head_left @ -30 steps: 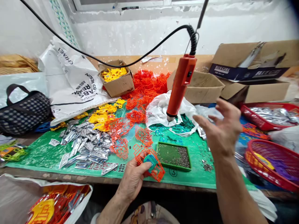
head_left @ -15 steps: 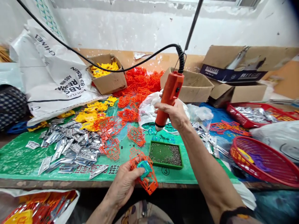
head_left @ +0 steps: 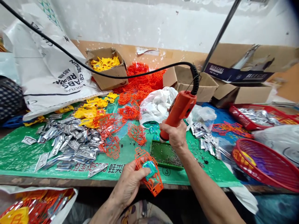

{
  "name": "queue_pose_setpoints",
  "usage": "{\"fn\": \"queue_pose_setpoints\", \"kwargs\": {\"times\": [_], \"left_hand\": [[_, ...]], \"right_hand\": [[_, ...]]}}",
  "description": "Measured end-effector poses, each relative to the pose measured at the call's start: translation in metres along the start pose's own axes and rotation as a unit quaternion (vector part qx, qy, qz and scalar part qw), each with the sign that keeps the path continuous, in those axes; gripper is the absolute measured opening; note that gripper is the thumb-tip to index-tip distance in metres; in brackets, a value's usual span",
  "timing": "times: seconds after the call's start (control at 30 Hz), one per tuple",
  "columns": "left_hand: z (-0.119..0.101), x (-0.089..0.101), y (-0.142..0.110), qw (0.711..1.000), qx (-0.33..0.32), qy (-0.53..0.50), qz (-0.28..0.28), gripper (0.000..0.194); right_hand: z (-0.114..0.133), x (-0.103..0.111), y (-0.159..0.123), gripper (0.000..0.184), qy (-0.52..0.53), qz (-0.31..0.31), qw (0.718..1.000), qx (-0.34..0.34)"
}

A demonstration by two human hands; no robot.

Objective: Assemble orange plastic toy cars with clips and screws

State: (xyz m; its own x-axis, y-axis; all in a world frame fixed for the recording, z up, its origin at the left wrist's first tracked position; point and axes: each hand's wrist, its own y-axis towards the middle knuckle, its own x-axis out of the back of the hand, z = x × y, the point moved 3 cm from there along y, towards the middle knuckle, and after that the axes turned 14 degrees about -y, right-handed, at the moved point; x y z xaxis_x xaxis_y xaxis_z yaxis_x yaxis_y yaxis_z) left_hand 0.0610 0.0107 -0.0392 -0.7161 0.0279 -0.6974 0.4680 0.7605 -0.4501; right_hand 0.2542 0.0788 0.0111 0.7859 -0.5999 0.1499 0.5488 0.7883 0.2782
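Note:
My left hand (head_left: 130, 180) is closed on an orange plastic lattice frame (head_left: 156, 183), its thumb pressing a small teal plastic part (head_left: 149, 170) against it. My right hand (head_left: 175, 134) is wrapped round the lower body of an orange electric screwdriver (head_left: 179, 109), which tilts with its tip down to the left. That tip is over the far side of a green tray (head_left: 161, 151) with small screws in it; whether it touches any screw I cannot tell. The screwdriver hangs from a black cord (head_left: 130, 76).
Silver foil-like pieces (head_left: 77, 140) lie heaped at left, beside yellow plastic parts (head_left: 90, 113) and more orange frames (head_left: 112, 124). A yellow-filled cardboard box (head_left: 112, 76) stands behind. At right are red baskets (head_left: 268, 180) and a plastic bag (head_left: 280, 140). The table's front edge (head_left: 93, 183) runs below.
My right hand, open in the air a second ago, has gripped the screwdriver and drawn it down to the screw tray. My left hand keeps hold of the orange frame and teal part.

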Motion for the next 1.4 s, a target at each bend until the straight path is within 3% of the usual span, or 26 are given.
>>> {"fn": "queue_pose_setpoints", "kwargs": {"times": [1.07, 1.2, 1.4], "left_hand": [[0.001, -0.004, 0.0, 0.999, -0.007, 0.001, -0.034, 0.039], [0.001, -0.006, 0.0, 0.999, -0.015, -0.007, -0.031, 0.04], [0.005, -0.003, 0.001, 0.999, -0.026, -0.007, -0.034, 0.038]], "right_hand": [[-0.002, 0.002, -0.002, 0.021, 0.029, -0.042, 0.999, -0.01], [0.015, 0.008, -0.007, 0.018, 0.076, -0.031, 0.997, 0.002], [0.061, 0.018, -0.034, 0.019, 0.155, 0.03, 0.987, 0.027]]}}
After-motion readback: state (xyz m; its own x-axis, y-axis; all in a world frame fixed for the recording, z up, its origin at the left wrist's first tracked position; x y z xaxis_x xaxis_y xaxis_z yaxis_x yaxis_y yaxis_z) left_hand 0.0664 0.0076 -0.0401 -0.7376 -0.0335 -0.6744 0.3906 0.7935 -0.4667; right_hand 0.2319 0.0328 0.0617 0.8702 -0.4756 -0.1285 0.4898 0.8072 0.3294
